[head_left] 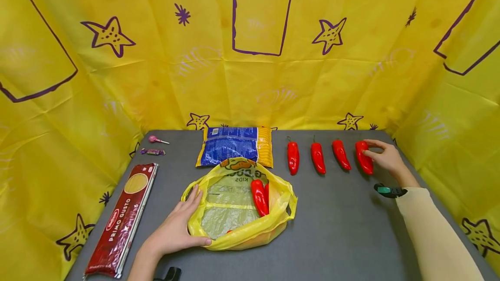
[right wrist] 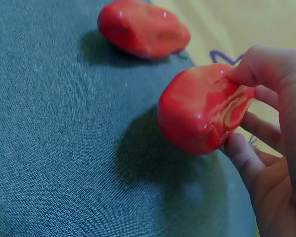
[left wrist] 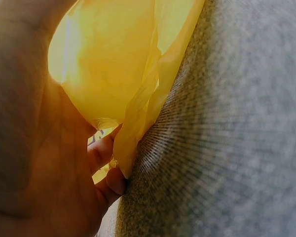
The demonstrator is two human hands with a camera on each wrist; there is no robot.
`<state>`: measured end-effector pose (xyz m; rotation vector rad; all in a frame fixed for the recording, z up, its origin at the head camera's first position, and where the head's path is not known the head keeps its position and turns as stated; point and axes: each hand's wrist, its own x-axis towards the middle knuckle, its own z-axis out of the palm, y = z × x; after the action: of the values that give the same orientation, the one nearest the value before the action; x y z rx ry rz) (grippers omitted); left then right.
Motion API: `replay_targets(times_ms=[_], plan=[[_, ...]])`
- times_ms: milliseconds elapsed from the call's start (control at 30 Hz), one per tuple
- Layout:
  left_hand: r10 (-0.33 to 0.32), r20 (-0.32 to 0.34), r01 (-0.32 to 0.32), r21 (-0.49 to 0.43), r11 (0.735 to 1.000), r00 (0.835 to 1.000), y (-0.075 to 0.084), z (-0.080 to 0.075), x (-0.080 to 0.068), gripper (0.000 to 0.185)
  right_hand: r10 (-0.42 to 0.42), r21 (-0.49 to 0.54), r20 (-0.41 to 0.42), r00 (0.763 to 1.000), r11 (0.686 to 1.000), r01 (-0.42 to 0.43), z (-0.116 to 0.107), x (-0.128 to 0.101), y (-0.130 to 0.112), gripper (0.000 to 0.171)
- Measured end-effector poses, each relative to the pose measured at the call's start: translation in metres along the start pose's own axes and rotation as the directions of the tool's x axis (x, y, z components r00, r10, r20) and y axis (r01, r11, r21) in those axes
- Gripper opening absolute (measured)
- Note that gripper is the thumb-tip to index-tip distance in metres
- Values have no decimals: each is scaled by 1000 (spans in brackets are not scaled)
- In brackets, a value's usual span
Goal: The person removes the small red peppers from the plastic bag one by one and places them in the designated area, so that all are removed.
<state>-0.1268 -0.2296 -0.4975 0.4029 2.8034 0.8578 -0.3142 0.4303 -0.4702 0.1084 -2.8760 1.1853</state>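
The yellow plastic bag (head_left: 234, 211) folds over the lower ends of the red peppers (head_left: 259, 197) inside it, and a small red patch near its front rim is too little to identify. The bag's print is creased and only partly legible. The left wrist view is blurred and crops the left hand (left wrist: 44, 163). The rightmost pepper (right wrist: 200, 113) hides its far end behind the right hand (right wrist: 271, 148), itself cut by the picture's edge.
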Motion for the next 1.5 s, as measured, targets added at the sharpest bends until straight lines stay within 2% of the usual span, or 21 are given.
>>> replay_targets(times_ms=[200, 367, 700, 900, 1133, 1500], plan=[[1, 1, -1, 5, 1000, 1000, -1, 1, -1, 135, 68, -65, 29, 997, 996, -66, 3, 6, 13, 61], [10, -4, -10, 13, 1000, 1000, -2, 3, -1, 136, 66, -118, 17, 998, 991, -63, 5, 9, 12, 59], [10, -7, -10, 14, 1000, 1000, -1, 2, -1, 135, 94, -127, 48, 994, 988, -88, 5, 14, 8, 62], [-1, -5, 1, 14, 1000, 1000, 0, 1, 0, 136, 79, -93, 25, 997, 993, -77, 7, 13, 7, 62], [0, -2, 0, 11, 1000, 1000, -1, 2, -1, 135, 99, -82, 32, 995, 992, -96, 5, 8, 0, 68], [5, -7, -4, 19, 1000, 1000, -1, 1, 0, 135, 38, -127, 3, 999, 991, -37, 5, 2, -6, 66]])
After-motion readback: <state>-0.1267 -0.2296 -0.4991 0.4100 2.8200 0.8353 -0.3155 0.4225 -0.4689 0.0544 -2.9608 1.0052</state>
